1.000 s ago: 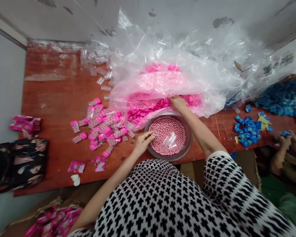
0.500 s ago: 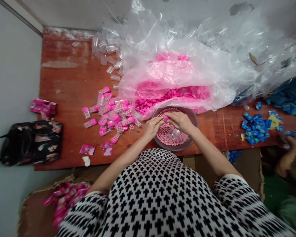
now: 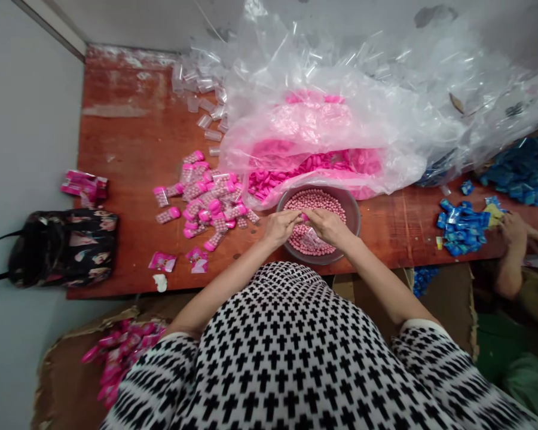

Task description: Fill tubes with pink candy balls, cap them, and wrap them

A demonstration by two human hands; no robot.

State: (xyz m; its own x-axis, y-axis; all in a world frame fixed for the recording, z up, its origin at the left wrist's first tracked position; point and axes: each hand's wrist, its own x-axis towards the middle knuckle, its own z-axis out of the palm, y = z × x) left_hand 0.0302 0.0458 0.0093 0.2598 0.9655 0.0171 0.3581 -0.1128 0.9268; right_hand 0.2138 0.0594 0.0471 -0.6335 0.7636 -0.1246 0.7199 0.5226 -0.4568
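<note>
Above a dark round bowl (image 3: 353, 216) of pink beads (image 3: 318, 199), pinched a small pink cap (image 3: 305, 217) between the nearly closed fingertips of the right hand (image 3: 329, 227). Had the bent fingers of the left hand (image 3: 279, 229) close against it; could not tell the content of that grip. Saw pink-capped tubes (image 3: 214, 206) heaped to the left on the reddish table (image 3: 130, 140), with loose pink lids (image 3: 266, 180) in a plastic bag (image 3: 397, 164) just beyond the bowl.

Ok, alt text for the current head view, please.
A person's left hand and right hand hold a small pink item above a bowl of pink beads. Pink-capped bottles lie piled at left; a plastic bag of pink caps lies behind.
</note>
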